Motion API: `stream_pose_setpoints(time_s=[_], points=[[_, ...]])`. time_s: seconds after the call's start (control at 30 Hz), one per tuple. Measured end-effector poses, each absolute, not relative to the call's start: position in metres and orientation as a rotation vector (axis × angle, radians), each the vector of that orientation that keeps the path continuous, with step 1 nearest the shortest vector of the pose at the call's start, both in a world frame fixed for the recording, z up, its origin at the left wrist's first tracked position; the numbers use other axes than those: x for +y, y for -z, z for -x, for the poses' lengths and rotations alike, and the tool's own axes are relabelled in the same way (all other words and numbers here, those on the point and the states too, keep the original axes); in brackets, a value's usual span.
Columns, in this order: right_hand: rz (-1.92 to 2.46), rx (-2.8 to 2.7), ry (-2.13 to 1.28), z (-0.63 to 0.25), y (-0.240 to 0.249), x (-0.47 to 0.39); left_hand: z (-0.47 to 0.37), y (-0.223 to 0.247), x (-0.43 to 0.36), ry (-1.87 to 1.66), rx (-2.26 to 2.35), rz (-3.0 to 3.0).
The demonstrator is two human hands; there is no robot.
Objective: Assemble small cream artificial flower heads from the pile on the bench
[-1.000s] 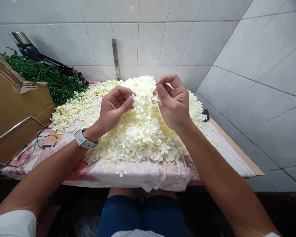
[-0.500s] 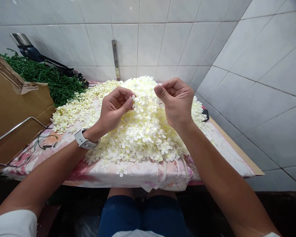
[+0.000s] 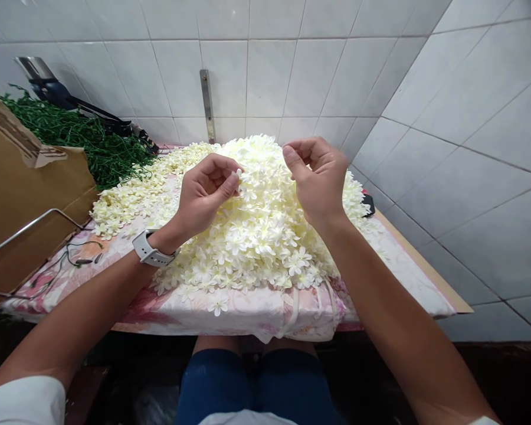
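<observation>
My left hand (image 3: 210, 192), with a white watch on its wrist, pinches a small white artificial flower (image 3: 239, 173) between thumb and fingers. Its petals show at the fingertips. To the right, my right hand (image 3: 316, 174) is raised with thumb and index finger pressed together and the other fingers curled. Whatever it may hold there is too small or hidden to name. Both hands hover above a large heap of white and pale yellow flowers (image 3: 256, 248), apart from each other.
A floral tablecloth (image 3: 248, 310) covers the table. At left stand a cardboard box (image 3: 66, 177), a pile of green stems (image 3: 88, 147) and a thin metal wire frame (image 3: 30, 236). A black object (image 3: 369, 204) lies behind the heap at right. Tiled walls (image 3: 269, 77) enclose the back and right.
My right hand has shifted slightly right, widening the gap to my left hand. The left hand keeps its pinch on the flower, which is turned a little more into view.
</observation>
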State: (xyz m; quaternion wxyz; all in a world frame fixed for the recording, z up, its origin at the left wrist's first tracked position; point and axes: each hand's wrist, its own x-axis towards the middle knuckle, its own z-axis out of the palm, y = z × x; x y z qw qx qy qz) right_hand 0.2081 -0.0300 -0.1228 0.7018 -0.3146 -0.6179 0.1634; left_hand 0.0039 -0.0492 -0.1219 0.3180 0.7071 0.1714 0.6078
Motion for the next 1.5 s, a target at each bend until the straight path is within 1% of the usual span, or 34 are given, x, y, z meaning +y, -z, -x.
stream_pose_setpoints(time_s=[0.17,0.3,0.4,0.57,0.83,1.3,1.5], points=[[0.682,-1.469,-0.157,-0.202,0.114,-0.048,-0.005,0.119,-0.052,-1.620,0.447,-1.854],[0.527,-1.755,-0.123,-0.195,0.109,-0.063,-0.006,0.119,-0.055,-1.614,0.449,-1.853],[0.487,-1.850,-0.118,-0.193,0.110,-0.067,-0.006,0.119,-0.055,-1.611,0.477,-1.852],[0.459,-1.867,-0.119,-0.192,0.112,-0.066,-0.004,0.119,-0.054,-1.582,0.484,-1.866],[0.380,-1.739,-0.121,-0.188,0.114,-0.063,-0.006,0.118,-0.062,-1.442,0.452,-1.851],[0.378,-1.828,-0.133,-0.187,0.117,-0.064,-0.007,0.113,-0.061,-1.513,0.430,-1.858],[0.343,-1.882,-0.063,-0.183,0.121,-0.063,-0.006,0.114,-0.059,-1.532,0.452,-1.906]])
